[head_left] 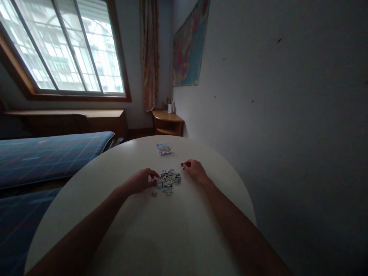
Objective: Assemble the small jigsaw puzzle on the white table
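Pieces of a jigsaw puzzle (169, 179), heaped on a smooth, round white table (143, 234).

Nearest, a stray brownish piece (154, 194) lies just off the heap. The left hand (140, 181) curves at the heap's left edge, thumb and forefinger parted; whether it grips anything cannot be told. The right hand (196, 170), its fingers pinched together, holds a small dark knobbed piece (182, 165) beside the heap. Assembly looks barely begun: no joined section can be made out, and most pieces appear left to fit. Beyond lies a flat, colourfully printed packet (164, 148); farther back, a curved wooden corner shelf (167, 116) and a draped curtain (150, 57).
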`<state>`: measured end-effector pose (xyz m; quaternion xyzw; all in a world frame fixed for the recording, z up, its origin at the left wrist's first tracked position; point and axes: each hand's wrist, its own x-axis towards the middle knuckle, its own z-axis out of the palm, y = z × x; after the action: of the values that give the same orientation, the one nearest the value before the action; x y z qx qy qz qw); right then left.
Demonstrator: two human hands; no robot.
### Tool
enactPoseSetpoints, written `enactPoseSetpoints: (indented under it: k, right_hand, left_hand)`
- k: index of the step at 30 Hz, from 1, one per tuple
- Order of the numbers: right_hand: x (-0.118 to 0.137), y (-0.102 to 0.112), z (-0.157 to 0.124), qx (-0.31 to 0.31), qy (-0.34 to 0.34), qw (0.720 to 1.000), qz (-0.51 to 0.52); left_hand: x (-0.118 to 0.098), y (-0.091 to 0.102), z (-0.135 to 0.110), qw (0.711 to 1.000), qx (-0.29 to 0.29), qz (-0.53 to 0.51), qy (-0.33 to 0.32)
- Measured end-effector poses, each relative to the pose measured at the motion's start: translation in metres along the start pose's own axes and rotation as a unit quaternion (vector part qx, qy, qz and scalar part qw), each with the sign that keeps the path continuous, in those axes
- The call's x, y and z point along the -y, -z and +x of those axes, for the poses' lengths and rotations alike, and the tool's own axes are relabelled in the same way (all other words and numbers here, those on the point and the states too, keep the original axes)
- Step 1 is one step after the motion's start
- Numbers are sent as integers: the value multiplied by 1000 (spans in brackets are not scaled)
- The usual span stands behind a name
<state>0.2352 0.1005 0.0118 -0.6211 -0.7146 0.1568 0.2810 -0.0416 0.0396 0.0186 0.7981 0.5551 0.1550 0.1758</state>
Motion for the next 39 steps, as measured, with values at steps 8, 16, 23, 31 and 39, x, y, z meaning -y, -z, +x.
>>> enactPoseSetpoints:
  k: [8,16,23,31,39]
  right_hand:
    - [-10,1,-16,-7,14,999,-36]
    - [-10,8,-26,4,25,994,-110]
    - [-6,13,-28,49,36,988,-145]
    - [1,15,-37,15,132,984,-118]
    - [30,-8,-52,100,374,922,-30]
  left_hand:
    - [6,-6,2,998,29,1,-64]
    - [0,-7,-2,998,12,17,-63]
    - [-4,-1,-2,998,22,-9,-54]
    - [4,9,-2,992,-106,66,10]
    - [6,11,-6,987,-97,128,23]
